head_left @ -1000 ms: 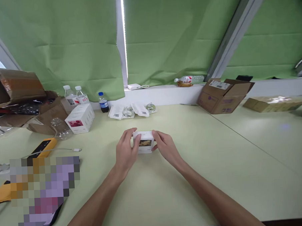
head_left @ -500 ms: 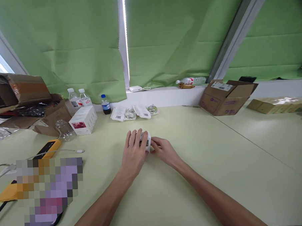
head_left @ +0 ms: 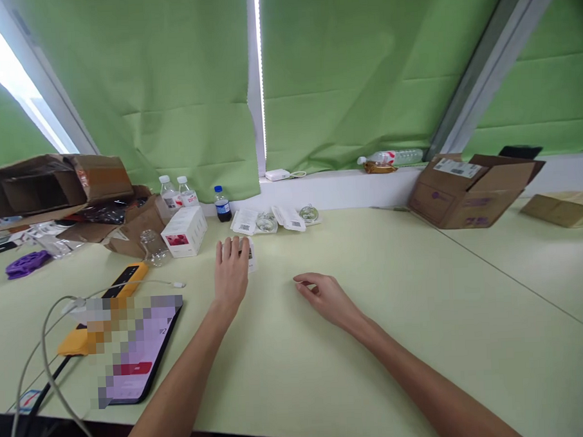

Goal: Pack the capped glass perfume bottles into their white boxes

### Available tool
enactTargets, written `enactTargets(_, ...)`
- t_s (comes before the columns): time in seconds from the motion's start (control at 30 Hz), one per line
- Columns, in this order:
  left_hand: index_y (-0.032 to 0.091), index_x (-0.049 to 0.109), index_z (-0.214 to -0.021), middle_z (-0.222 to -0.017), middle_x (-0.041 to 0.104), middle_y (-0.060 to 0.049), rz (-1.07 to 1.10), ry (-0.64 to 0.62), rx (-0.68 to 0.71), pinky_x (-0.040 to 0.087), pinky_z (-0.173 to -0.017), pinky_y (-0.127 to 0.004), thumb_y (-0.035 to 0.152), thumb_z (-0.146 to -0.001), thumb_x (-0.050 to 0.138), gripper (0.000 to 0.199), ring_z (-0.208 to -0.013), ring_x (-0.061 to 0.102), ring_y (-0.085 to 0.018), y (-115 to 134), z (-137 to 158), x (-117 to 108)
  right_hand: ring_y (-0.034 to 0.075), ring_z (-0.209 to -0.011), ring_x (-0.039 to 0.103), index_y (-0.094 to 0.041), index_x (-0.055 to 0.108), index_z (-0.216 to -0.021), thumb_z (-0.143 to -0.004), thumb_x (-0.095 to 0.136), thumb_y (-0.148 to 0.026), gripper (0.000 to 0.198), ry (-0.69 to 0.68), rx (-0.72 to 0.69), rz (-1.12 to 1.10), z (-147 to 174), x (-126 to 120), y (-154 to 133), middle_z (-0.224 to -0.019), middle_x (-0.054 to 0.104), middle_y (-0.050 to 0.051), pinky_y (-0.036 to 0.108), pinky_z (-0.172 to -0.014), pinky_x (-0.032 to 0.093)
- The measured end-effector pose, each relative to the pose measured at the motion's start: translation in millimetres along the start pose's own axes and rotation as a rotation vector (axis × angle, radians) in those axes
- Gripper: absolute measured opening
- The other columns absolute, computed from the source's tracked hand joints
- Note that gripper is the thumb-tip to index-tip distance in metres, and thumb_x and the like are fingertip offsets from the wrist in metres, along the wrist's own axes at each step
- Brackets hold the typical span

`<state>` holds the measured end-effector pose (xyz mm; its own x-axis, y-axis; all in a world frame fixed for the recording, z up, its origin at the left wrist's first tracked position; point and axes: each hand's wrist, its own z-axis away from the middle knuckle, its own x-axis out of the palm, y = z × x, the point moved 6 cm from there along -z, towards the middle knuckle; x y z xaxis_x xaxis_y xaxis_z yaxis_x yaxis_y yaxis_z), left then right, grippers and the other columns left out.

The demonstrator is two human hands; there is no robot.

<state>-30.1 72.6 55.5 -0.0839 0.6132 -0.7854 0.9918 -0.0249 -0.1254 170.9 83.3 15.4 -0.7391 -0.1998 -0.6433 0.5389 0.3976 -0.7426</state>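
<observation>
My left hand (head_left: 232, 271) is closed over a small white packet (head_left: 252, 255) with a dark printed patch. Its fingers hide most of the packet, and only the right edge shows. My right hand (head_left: 326, 297) hovers over the table to the right, apart from the packet. Its fingers are loosely curled, thumb slightly apart, with nothing visible in them. Just beyond my left hand lie white labelled packets (head_left: 288, 217) with barcodes, beside coiled clear items (head_left: 266, 222) in clear packaging.
A white box (head_left: 186, 233), a blue-capped bottle (head_left: 222, 205) and a clear jar (head_left: 153, 247) stand at the back left. Open cartons (head_left: 459, 195) sit on both sides. A phone (head_left: 150, 353), an orange power strip (head_left: 125, 284) and cables are on the left.
My left hand has moved left with the white packet, towards the packets at the back. My right hand has come away from it. The view has shifted left.
</observation>
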Motion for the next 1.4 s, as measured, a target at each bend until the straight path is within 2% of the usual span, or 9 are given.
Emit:
enactTargets(0.2, 0.011, 0.038, -0.133, -0.133, 0.044, -0.019, -0.135, -0.015, 0.02, 0.023, -0.108, -0.05, 0.008, -0.08, 0.045, 0.054, -0.126, 0.039, -0.033, -19.0, -10.3, 8.8, 0.021, -0.089, 0.064, -0.019, 0.067, -0.106, -0.089, 0.044, -0.032, 0.032, -0.003, -0.056, 0.072, 2.1, -0.3, -5.0, -0.103, 0.069, 0.008, 0.033, -0.074, 0.049)
enactTargets(0.4, 0.007, 0.044, -0.129, -0.125, 0.05, -0.021, -0.172, -0.063, 0.075, 0.026, -0.106, -0.047, 0.004, -0.084, 0.031, 0.047, -0.121, 0.043, -0.03, -59.5, -35.1, 20.4, 0.021, -0.089, 0.063, -0.019, 0.066, -0.103, -0.089, 0.041, -0.029, 0.03, -0.017, -0.128, 0.146, 4.2, 3.3, -9.1, -0.102, 0.069, 0.007, 0.031, -0.072, 0.047)
enactTargets(0.53, 0.007, 0.046, -0.128, -0.126, 0.051, -0.023, -0.169, -0.078, 0.06, 0.028, -0.102, -0.048, 0.003, -0.084, 0.027, 0.048, -0.119, 0.044, -0.032, -82.2, -55.4, 37.9, 0.021, -0.09, 0.063, -0.019, 0.065, -0.103, -0.09, 0.039, -0.028, 0.03, -0.042, -0.16, 0.194, 5.2, 4.8, -11.4, -0.103, 0.068, 0.006, 0.031, -0.072, 0.047)
enactTargets(0.67, 0.004, 0.044, -0.128, -0.131, 0.047, -0.023, -0.18, -0.073, 0.014, 0.025, -0.104, -0.049, 0.005, -0.085, 0.026, 0.047, -0.123, 0.041, -0.033, -97.2, -73.7, 60.3, 0.021, -0.09, 0.063, -0.02, 0.065, -0.101, -0.091, 0.038, -0.028, 0.03, -0.066, -0.175, 0.229, 6.0, 5.7, -14.8, -0.101, 0.068, 0.006, 0.031, -0.072, 0.047)
enactTargets(0.83, 0.004, 0.042, -0.13, -0.134, 0.045, -0.024, -0.183, -0.063, -0.025, 0.025, -0.102, -0.051, 0.005, -0.085, 0.026, 0.048, -0.126, 0.038, -0.034, -111.5, -92.2, 83.9, 0.022, -0.097, 0.061, -0.021, 0.064, -0.106, -0.091, 0.038, -0.025, 0.03, -0.08, -0.201, 0.276, 6.4, 8.8, -17.9, -0.107, 0.067, 0.006, 0.034, -0.081, 0.046)
enactTargets(1.03, 0.0, 0.04, -0.13, -0.134, 0.042, -0.026, -0.188, -0.035, -0.052, 0.024, -0.103, -0.05, 0.005, -0.086, 0.022, 0.047, -0.128, 0.035, -0.035, -123.4, -107.9, 102.8, 0.023, -0.097, 0.06, -0.024, 0.064, -0.104, -0.091, 0.039, -0.024, 0.027, -0.085, -0.231, 0.32, 7.3, 12.8, -21.4, -0.103, 0.067, 0.007, 0.035, -0.082, 0.047)
enactTargets(1.4, -0.003, 0.037, -0.131, -0.134, 0.041, -0.028, -0.098, -0.021, -0.093, 0.02, -0.105, -0.051, 0.009, -0.087, 0.022, 0.047, -0.131, 0.032, -0.034, -131.6, -120.7, 113.5, 0.021, -0.094, 0.059, -0.023, 0.063, -0.099, -0.092, 0.039, -0.02, 0.025, -0.127, -0.234, 0.353, 9.6, 15.2, -26.8, -0.1, 0.066, 0.005, 0.034, -0.081, 0.046)
